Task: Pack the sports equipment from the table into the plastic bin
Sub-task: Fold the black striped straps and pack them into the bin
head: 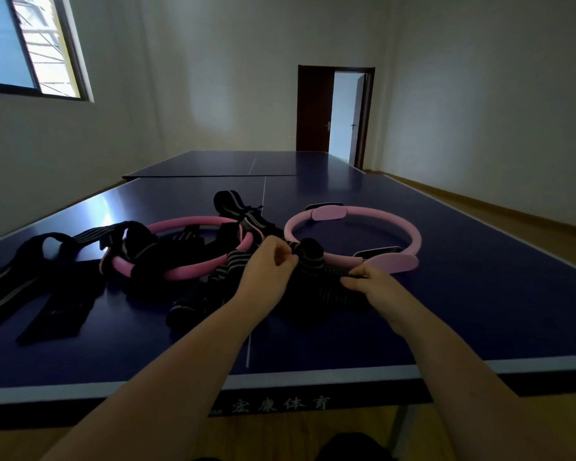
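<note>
On the blue table-tennis table, both hands work at a black striped strap that lies in a heap near the table's front edge, on the white centre line. The left hand has its fingers closed, pinching the strap's upper fold between thumb and fingers. The right hand is also closed, its fingers curled over the strap's right end and pressing it down toward the table. Just behind the hands, a pale pink ring lies flat on the table, and the strap touches its front side. Left of the strap lies a darker pink ring with other black straps tangled through and around it. The plastic bin is not in view.
</note>
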### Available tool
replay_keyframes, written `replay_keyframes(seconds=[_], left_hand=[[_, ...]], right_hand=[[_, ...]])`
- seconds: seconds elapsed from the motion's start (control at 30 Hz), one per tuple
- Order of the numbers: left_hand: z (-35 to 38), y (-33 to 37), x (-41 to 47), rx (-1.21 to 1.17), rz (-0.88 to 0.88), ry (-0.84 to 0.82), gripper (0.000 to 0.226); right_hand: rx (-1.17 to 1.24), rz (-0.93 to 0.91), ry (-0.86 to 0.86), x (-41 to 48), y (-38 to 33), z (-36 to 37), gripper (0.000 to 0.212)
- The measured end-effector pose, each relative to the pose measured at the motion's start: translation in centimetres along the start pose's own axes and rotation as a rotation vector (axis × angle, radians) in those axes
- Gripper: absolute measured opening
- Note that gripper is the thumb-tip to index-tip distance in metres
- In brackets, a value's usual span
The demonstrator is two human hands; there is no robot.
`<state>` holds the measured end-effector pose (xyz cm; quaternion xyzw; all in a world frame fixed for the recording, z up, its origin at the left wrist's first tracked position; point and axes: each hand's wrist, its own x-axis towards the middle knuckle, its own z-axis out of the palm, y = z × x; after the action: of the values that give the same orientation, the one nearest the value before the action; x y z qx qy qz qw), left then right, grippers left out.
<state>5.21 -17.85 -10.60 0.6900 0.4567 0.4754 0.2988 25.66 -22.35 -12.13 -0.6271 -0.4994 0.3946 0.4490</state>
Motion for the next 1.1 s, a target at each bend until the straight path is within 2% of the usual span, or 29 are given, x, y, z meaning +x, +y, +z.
replay_keyframes(seconds=[0.13,0.2,0.3,0.37,0.47,0.6,0.7,0.77,0.9,1.1], left_hand=[[-1.3,-1.5,0.7,-0.015,-0.095,0.102,0.016],[-1.6,-2.1,0.8,-0.037,-0.149,0.106,0.019],[-1.8,-2.8,0.7,-0.081,-0.199,0.096,0.038],[-2.1,-3.2,0.6,-0.122,-0.215,0.097,0.035],[-2.9,-2.9,0.7,-0.15,-0.199,0.127,0.017],[-5.5,-2.0,1.4,-0.21,-0.17,0.171,0.011],[-8.4,-2.4,1.2,-0.178,-0.18,0.198,0.014],[-10.8,-3.5,0.9,-0.124,-0.199,0.215,0.018],[-16.2,-7.0,0.9,0.12,-0.291,0.279,0.022],[-19.8,-12.2,2.2,0.302,-0.471,0.209,0.043]], right_hand=[[-0.362,0.025,0.053,1.2,2.3,0.1,0.02],[-0.518,-0.055,0.126,1.9,3.4,1.4,0.03],[-0.611,-0.178,0.242,1.8,3.4,3.0,0.037],[-0.656,-0.249,0.313,1.4,2.5,3.6,0.035],[-0.648,-0.388,0.338,0.7,-0.3,4.9,0.03],[-0.534,-0.529,0.235,0.6,-4.5,9.0,0.023],[-0.366,-0.55,0.065,1.0,-6.7,13.2,0.013],[-0.332,-0.524,-0.058,1.4,-7.8,16.1,0.015],[-0.443,-0.524,-0.206,2.7,-9.9,22.0,0.025],[-0.613,-0.46,-0.281,6.5,-10.6,28.0,0.047]])
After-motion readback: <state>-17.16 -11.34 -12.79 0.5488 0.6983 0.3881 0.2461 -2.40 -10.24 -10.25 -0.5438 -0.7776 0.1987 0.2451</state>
